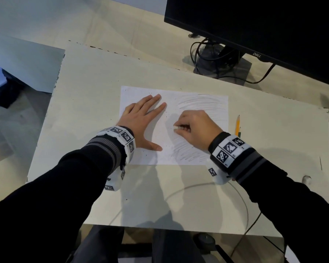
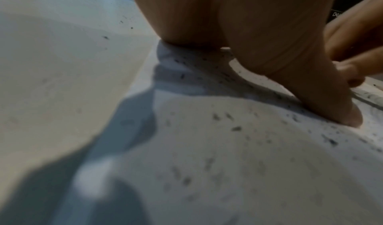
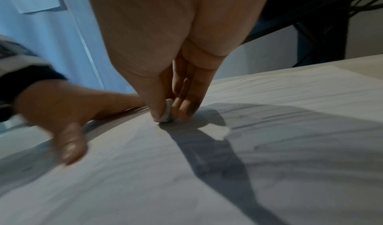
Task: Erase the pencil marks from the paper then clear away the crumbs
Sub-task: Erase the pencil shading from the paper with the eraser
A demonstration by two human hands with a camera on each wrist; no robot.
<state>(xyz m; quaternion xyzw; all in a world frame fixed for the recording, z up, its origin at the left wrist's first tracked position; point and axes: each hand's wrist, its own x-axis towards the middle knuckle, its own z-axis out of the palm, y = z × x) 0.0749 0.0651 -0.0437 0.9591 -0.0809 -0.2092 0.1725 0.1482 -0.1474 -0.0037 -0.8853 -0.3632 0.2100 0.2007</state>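
A white sheet of paper (image 1: 198,103) lies on the table, its right half covered with grey pencil strokes (image 1: 207,103). My left hand (image 1: 142,118) lies flat on the paper's left half, fingers straight and spread. My right hand (image 1: 194,128) pinches a small white eraser (image 1: 175,127) between thumb and fingers, its tip on the paper near the middle. In the right wrist view the eraser (image 3: 167,113) touches the sheet (image 3: 207,179). Dark eraser crumbs (image 2: 236,128) are scattered over the paper around my left thumb (image 2: 331,107).
A yellow pencil (image 1: 237,125) lies on the table just right of the paper. A black monitor (image 1: 264,25) on its stand (image 1: 222,67) with cables sits at the back right. The table's near edge (image 1: 179,226) runs below my forearms.
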